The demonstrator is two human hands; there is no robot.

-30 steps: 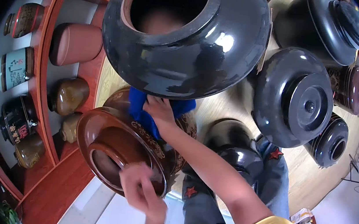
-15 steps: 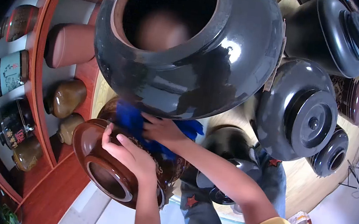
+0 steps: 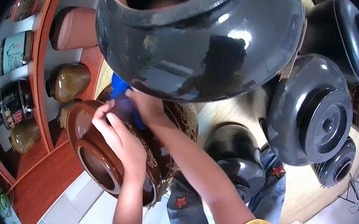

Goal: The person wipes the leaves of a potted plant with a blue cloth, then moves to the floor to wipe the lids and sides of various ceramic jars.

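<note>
A brown glazed jar (image 3: 183, 117) with a gold pattern lies tilted below a large dark jar. Its wide brown lid (image 3: 81, 124) with a ring-shaped knob faces the lower left. My left hand (image 3: 121, 138) is curled over the lid's edge, thumb and fingers showing. My right hand (image 3: 144, 108) is closed on a blue cloth (image 3: 120, 86) and presses it to the brown jar's side near the lid. Motion blurs the right fingers, and part of the cloth is hidden behind them.
The large dark jar (image 3: 171, 67), its mouth uncovered, looms over my hands. More dark lidded jars (image 3: 307, 113) stand at the right, and another (image 3: 233, 149) beside my legs. At the left, a red wooden shelf (image 3: 46, 52) holds several jars. A plant (image 3: 1, 202) shows bottom left.
My right hand has moved left across the brown jar with the blue cloth, nearer my left hand. Less of the cloth shows. The left hand stays at the lid; the view has shifted slightly.
</note>
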